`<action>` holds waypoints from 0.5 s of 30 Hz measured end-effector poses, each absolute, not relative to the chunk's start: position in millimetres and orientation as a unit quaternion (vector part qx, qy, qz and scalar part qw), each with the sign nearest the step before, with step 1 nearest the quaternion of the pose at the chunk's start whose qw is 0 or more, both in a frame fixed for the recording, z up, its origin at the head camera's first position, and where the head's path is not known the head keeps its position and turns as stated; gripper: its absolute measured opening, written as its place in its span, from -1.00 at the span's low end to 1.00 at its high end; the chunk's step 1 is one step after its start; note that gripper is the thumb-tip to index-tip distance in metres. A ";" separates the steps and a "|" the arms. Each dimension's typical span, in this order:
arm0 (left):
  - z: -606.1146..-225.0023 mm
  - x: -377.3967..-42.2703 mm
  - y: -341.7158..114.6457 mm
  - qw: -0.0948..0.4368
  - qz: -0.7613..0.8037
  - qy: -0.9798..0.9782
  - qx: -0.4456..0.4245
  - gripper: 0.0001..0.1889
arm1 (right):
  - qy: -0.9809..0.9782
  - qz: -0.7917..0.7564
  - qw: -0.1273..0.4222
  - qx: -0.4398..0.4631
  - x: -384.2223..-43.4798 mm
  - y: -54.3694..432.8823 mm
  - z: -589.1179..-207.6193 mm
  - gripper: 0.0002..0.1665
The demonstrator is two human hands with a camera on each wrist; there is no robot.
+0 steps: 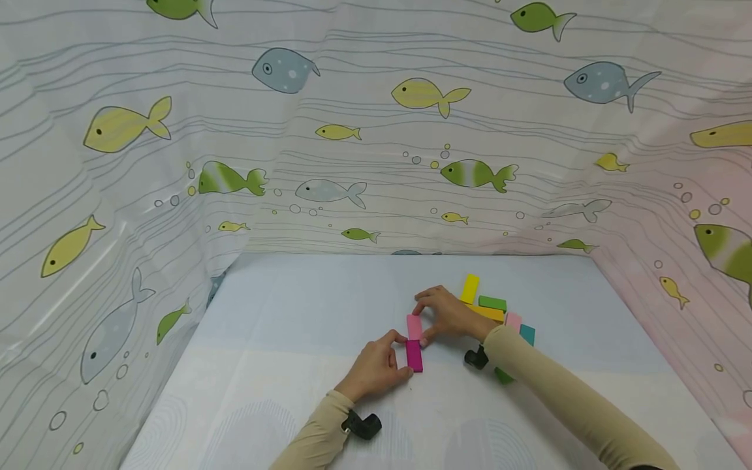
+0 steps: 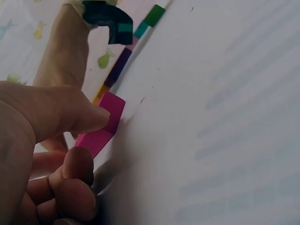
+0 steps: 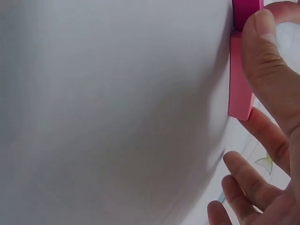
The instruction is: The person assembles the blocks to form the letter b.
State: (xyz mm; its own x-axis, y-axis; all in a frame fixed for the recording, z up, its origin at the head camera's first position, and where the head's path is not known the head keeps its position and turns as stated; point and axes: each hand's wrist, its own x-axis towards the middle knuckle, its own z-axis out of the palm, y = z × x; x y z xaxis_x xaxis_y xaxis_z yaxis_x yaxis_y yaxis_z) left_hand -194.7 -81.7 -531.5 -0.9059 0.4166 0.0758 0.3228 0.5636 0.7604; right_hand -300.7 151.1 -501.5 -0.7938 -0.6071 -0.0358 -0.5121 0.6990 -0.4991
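Two flat blocks stand end to end on the table (image 1: 294,307) in the head view. The nearer one is a magenta block (image 1: 414,356), held at its ends between the thumb and index finger of my left hand (image 1: 376,367). Beyond it, my right hand (image 1: 449,314) pinches a light pink block (image 1: 414,328) lengthwise, thumb at the near end by the seam and index finger at the far end. In the right wrist view the pink block (image 3: 240,77) meets the magenta block (image 3: 246,13). The other right fingers spread loosely above the table.
Right of my right hand lies a group of blocks: a yellow block (image 1: 470,288), a green block (image 1: 492,303), an orange block (image 1: 490,314), a teal block (image 1: 527,334) and others partly behind the right forearm. A purple block (image 2: 118,67) shows in the left wrist view. Fish-patterned curtains (image 1: 376,150) surround the table.
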 end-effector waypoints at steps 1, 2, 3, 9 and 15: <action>-531.4 -194.7 -82.1 0.058 0.417 0.882 0.210 -0.48 | 0.916 -0.238 0.100 -0.306 -300.4 150.7 -501.3 -0.34; -531.0 -194.7 -82.4 0.059 0.417 0.882 0.210 -0.48 | 0.916 -0.239 0.100 -0.307 -300.1 150.1 -501.0 -0.34; -530.9 -194.8 -82.8 0.060 0.416 0.882 0.212 -0.48 | 0.915 -0.239 0.100 -0.310 -299.9 149.6 -501.1 -0.34; -530.9 -194.9 -84.2 0.065 0.406 0.884 0.224 -0.49 | 0.913 -0.242 0.112 -0.309 -298.4 146.7 -500.1 -0.36; -526.8 -192.5 -84.1 0.073 0.412 0.881 0.222 -0.51 | 0.911 -0.243 0.116 -0.313 -297.6 146.8 -497.4 -0.41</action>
